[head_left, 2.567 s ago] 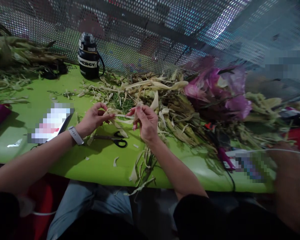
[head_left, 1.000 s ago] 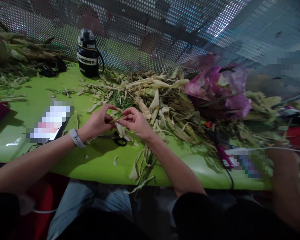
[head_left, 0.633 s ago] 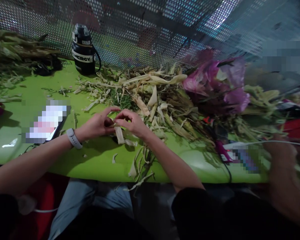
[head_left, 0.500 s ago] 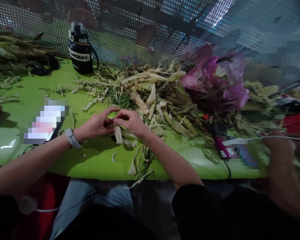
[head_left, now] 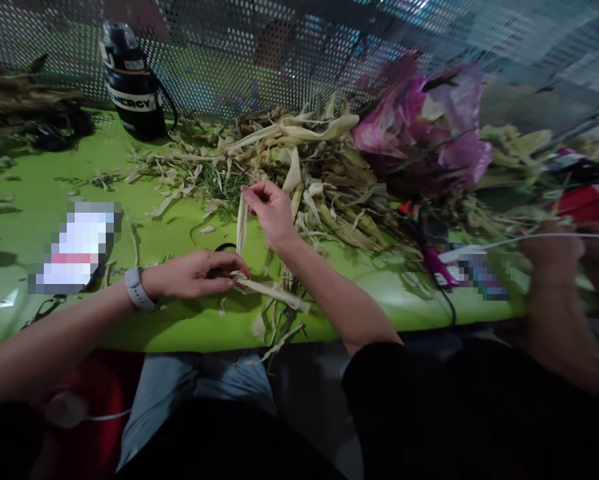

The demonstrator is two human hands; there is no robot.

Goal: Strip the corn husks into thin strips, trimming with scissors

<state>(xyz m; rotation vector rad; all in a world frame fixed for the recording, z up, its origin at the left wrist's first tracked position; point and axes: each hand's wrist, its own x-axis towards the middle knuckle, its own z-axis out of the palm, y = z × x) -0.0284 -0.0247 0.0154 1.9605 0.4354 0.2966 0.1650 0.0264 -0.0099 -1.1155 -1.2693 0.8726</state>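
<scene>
My right hand (head_left: 272, 210) pinches the top end of a pale corn husk strip (head_left: 241, 227), which runs down towards my left hand (head_left: 206, 273). Lower and to the left, my left hand is closed on husk pieces, and another pale husk strip (head_left: 279, 293) sticks out to the right from its fingertips. A dark round loop (head_left: 225, 247), partly hidden, lies just behind the left fingers. Dry husk scraps (head_left: 274, 330) hang over the table's front edge. Behind my right hand spreads a heap of dried corn husks (head_left: 339, 167).
On the green table (head_left: 179, 327) lies a blurred-out phone (head_left: 76, 243) at left. A black bottle (head_left: 134, 100) stands behind it against a perforated metal panel (head_left: 219, 53). Pink plastic bag (head_left: 419, 133), cable (head_left: 529, 237) and another person's hands (head_left: 552, 253) are at right.
My hands have moved apart: the right rose with one end of the husk strip, the left dropped lower. The view has also shifted slightly.
</scene>
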